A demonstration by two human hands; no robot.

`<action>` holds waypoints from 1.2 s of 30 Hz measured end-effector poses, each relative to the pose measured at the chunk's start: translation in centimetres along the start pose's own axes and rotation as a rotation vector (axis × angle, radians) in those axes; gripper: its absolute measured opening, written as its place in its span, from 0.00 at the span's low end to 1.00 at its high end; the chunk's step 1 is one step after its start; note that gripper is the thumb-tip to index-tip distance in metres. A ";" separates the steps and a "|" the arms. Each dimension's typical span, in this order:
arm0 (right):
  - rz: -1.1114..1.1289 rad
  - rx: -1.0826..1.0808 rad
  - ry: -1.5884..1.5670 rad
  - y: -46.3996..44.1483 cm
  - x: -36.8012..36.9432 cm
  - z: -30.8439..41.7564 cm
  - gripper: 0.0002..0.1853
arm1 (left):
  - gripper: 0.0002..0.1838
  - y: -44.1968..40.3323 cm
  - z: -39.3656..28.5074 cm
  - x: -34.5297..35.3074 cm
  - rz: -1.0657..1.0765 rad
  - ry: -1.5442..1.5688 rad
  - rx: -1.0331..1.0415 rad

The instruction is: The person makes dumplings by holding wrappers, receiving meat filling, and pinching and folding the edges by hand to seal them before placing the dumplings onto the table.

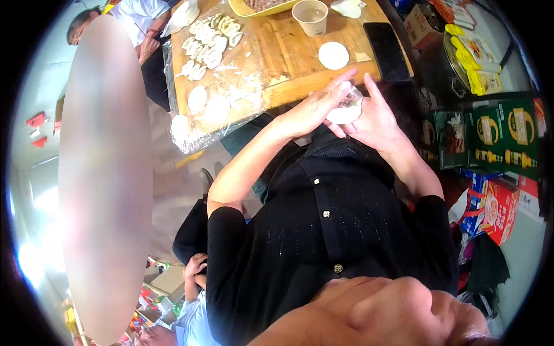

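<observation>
A round dumpling wrapper with dark, greenish-flecked filling sits partly folded between my two hands, above the table's near edge. My left hand grips its left side, fingers reaching across its top. My right hand cups the wrapper from the right, with one finger raised off it. A single flat wrapper lies on the wooden table just beyond my hands. Farther left, several folded dumplings cluster on plastic film, with loose wrappers nearer me.
A paper cup and a yellow tray of filling stand at the far side. A black phone lies at the right edge. Boxes are stacked on the right. One person sits far left, another lower left.
</observation>
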State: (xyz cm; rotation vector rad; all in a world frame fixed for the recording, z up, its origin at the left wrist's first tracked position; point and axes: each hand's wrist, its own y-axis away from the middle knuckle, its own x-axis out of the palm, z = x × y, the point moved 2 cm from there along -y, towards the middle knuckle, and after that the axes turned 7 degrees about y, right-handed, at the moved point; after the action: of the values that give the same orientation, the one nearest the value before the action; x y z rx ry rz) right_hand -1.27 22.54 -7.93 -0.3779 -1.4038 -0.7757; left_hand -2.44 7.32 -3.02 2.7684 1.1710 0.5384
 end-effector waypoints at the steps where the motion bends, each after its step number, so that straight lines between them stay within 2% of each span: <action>1: -0.003 -0.006 -0.008 0.2 -0.2 -0.2 0.34 | 0.40 0.2 -0.5 0.2 0.006 0.000 -0.008; 3: 0.031 -0.033 -0.057 0.3 -0.4 -0.6 0.31 | 0.40 0.4 -1.4 0.0 -0.058 -0.283 -0.119; 4: 0.037 -0.037 -0.059 0.4 -0.3 -0.6 0.31 | 0.40 0.4 -1.4 -0.1 -0.057 -0.291 -0.120; 6: -0.033 -0.110 -0.124 0.4 -0.1 -0.4 0.31 | 0.35 0.4 -2.6 -0.7 -0.222 -1.166 0.325; 7: 0.029 -0.145 -0.097 0.5 0.3 -0.1 0.33 | 0.35 0.2 -3.1 -1.3 -0.221 -1.181 0.326; 8: 0.041 -0.149 -0.099 0.5 0.8 0.1 0.33 | 0.32 -0.1 -4.0 -2.0 -0.350 -1.263 0.376; 10: -0.112 -0.161 0.091 0.9 1.8 0.7 0.35 | 0.27 -1.1 -6.0 -3.7 -0.614 -1.415 0.479; 12: -0.091 -0.170 0.098 1.2 2.4 1.0 0.37 | 0.27 -3.1 -7.3 -5.8 -0.648 -1.464 0.454; 14: -0.032 -0.137 0.108 1.4 3.0 1.1 0.39 | 0.27 -5.0 -7.6 -7.7 -0.692 -1.769 0.582; 20: 0.079 -0.143 0.109 1.1 2.9 1.9 0.42 | 0.26 -8.6 -6.8 -10.3 -0.586 -1.821 0.499; 22: 0.087 -0.142 0.114 1.1 3.3 2.3 0.43 | 0.32 -9.2 -7.1 -10.4 -0.539 -1.859 0.269; 24: 0.073 -0.167 0.179 1.0 3.6 2.7 0.44 | 0.33 -9.2 -7.1 -10.7 -0.514 -1.889 0.196; 26: 0.079 -0.180 0.206 0.7 3.5 3.0 0.44 | 0.30 -9.0 -6.9 -11.3 -0.622 -1.780 0.426; 27: 0.076 -0.191 0.237 0.5 3.4 3.1 0.44 | 0.30 -8.6 -7.3 -10.8 -0.623 -1.779 0.423; 29: 0.072 -0.195 0.268 0.0 3.3 3.3 0.44 | 0.28 -6.5 -8.5 -8.9 -0.652 -1.474 0.603; 30: 0.063 -0.202 0.294 -0.2 3.3 3.4 0.44 | 0.28 -5.6 -8.0 -8.9 -0.654 -1.473 0.601; 32: 0.052 -0.202 0.321 -0.6 3.5 3.5 0.44 | 0.24 -3.6 -6.4 -9.0 -0.557 -1.206 0.692; 36: 0.000 -0.183 0.284 -1.5 4.4 3.5 0.40 | 0.25 0.1 -5.4 -6.1 -0.351 -1.253 0.717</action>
State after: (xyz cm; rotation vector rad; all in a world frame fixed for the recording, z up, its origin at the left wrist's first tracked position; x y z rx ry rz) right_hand -4.91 22.63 -3.42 -0.3926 -1.0708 -0.9229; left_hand -8.22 2.62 0.28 2.2883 1.4585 -1.6476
